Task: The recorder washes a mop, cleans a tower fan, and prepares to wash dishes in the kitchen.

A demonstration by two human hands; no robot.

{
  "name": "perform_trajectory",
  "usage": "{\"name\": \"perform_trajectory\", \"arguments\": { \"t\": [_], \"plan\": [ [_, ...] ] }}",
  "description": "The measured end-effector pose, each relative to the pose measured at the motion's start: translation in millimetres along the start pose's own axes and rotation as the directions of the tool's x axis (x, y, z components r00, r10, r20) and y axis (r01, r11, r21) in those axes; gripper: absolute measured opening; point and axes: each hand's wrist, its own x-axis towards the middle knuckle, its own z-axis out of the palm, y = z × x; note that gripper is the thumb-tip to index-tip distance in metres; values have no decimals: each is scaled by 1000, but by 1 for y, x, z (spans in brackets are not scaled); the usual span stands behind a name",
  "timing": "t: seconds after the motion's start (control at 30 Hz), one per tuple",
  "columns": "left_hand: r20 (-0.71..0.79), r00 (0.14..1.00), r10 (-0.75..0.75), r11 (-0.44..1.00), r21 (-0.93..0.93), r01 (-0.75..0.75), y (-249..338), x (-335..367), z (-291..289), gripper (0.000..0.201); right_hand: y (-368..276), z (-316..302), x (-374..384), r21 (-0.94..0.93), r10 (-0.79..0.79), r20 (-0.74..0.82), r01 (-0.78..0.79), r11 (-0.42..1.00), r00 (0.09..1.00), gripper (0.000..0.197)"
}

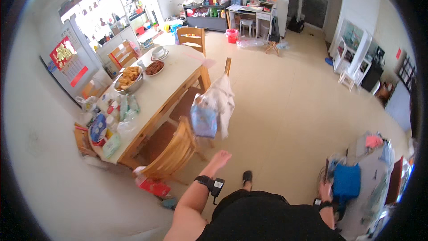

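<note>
My left hand is held out over the tiled floor, past the wooden chair. Its fingers look loosely extended with nothing in them, and a black strap with a small dark box is on that wrist. Low at the right, my right hand is beside a blue bag. A dark, narrow object meets its fingers, which look closed on it; its kind is too small to make out. The blue bag rests at the edge of a pale, cluttered surface.
A long table at the left bears a bowl of fried food, a plate of reddish-brown food and several bags. A pale cloth and a plastic bag hang on a chair. A desk and red bucket stand far back.
</note>
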Motion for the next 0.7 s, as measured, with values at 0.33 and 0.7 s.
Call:
{"name": "perform_trajectory", "arguments": {
  "t": [0.33, 0.7],
  "plan": [
    [60, 728, 683, 665, 362, -653, 249, 295, 63, 23, 281, -18, 132, -384, 146, 16, -129, 914, 989, 13],
    [-65, 973, 221, 970, -87, -226, 340, 497, 17, 33, 6, 41, 590, -106, 186, 138, -173, 979, 973, 20]
  ]
}}
